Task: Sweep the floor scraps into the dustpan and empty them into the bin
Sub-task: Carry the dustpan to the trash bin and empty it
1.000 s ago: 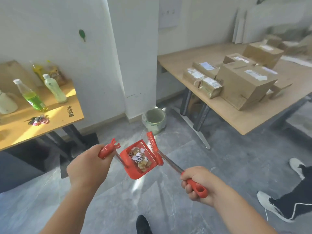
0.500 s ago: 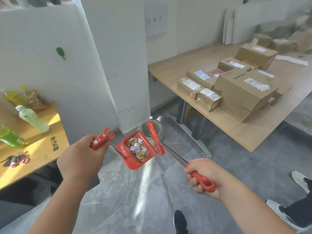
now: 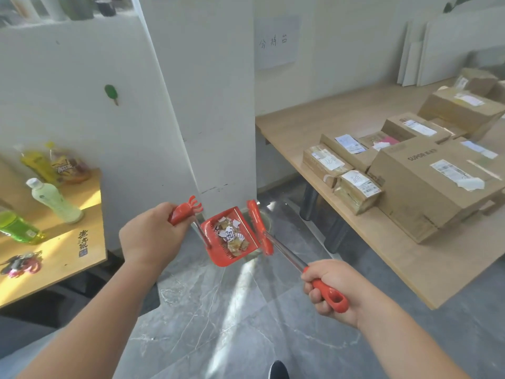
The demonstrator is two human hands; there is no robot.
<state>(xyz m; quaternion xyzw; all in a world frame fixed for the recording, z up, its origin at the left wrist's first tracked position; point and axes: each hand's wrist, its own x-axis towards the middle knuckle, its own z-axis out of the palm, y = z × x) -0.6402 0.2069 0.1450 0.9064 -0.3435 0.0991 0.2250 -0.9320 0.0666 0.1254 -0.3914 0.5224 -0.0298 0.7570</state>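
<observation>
My left hand grips the red handle of a small red dustpan, held in the air. Paper and brown scraps lie inside the pan. My right hand holds the red grip of a brush with a metal shaft; its red head rests against the pan's right edge. The pale green bin stands on the floor by the white pillar, mostly hidden behind the pan and brush.
A wooden table with several cardboard boxes stands to the right. On the left a yellow table carries drink bottles. A white pillar rises ahead. Grey tiled floor lies below; my shoe tip shows.
Both hands have carried the dustpan and brush forward toward the pillar. The bin, fully visible earlier, now sits behind the pan. The scraps stay in the pan.
</observation>
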